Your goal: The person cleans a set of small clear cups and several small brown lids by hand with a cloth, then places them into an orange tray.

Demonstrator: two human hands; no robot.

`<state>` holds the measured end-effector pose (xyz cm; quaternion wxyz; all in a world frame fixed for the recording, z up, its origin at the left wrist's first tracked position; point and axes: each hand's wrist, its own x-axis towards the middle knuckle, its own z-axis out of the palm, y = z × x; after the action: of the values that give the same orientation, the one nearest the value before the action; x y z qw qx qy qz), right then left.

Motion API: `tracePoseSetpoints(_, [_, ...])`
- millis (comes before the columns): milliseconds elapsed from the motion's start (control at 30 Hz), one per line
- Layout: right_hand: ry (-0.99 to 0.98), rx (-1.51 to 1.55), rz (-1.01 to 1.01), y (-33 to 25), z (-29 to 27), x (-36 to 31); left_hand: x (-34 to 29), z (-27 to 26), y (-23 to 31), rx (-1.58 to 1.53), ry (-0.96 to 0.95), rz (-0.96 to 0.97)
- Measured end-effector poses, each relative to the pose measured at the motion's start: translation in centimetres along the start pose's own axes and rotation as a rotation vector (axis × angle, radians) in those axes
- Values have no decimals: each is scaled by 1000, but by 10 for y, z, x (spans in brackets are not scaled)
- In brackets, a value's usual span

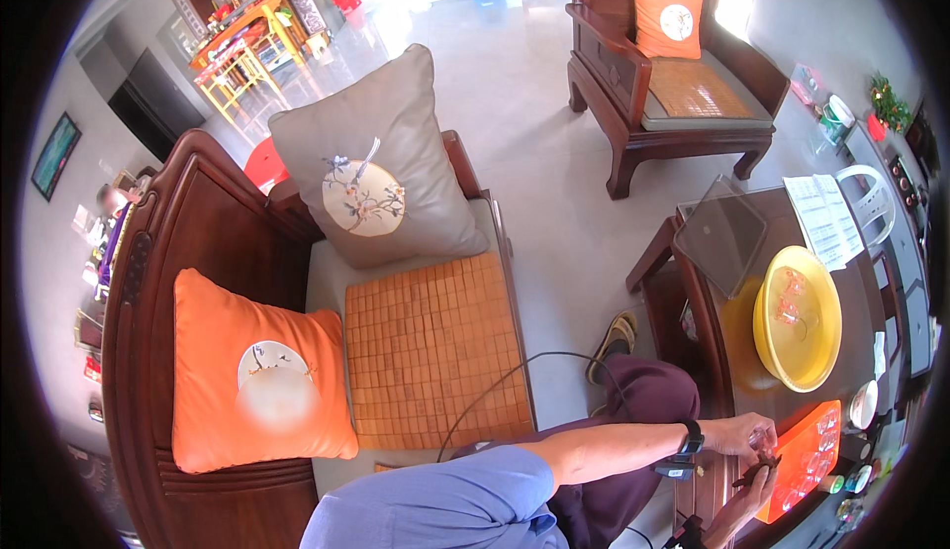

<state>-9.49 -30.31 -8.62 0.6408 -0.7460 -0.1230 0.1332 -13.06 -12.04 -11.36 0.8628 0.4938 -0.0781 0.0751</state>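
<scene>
My left hand [744, 434], with a black band on the wrist, reaches over the table edge. Its fingertips are pinched together; what they hold is too small to make out. Just below it, my right hand [749, 505] is closed around a small dark brown piece [760, 464]. Both hands meet at that piece, beside the near edge of a bright orange tray [829, 422]. Several clear, round, shiny pieces [813, 462] sit on the tray.
Beyond the tray stands a yellow basin [839, 326] with clear and orange pieces inside. A dark transparent panel [722, 237] and printed sheets [823, 220] lie farther along the table [732, 351]. Small cups [863, 405] line its right side. A wooden sofa seat [435, 351] is left.
</scene>
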Motion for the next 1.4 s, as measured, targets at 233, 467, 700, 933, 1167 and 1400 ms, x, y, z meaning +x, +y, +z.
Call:
tracePoseSetpoints(233, [297, -298, -320, 26, 8, 10, 1, 5, 11, -277, 44, -241])
tracePoseSetpoints(467, [351, -307, -263, 38, 9, 9, 2, 4, 6, -41, 45, -178])
tracePoseSetpoints(700, [451, -206, -124, 7, 21, 6, 3, 2, 1, 356, 13, 88])
tracePoseSetpoints(933, [460, -200, -269, 23, 14, 9, 2, 7, 11, -317, -31, -374])
tracePoseSetpoints(1167, [420, -331, -132, 11, 16, 5, 1, 5, 0, 59, -40, -135])
tracePoseSetpoints(1400, [504, -17, -240, -26, 17, -4, -3, 8, 25, -257, 86, -228])
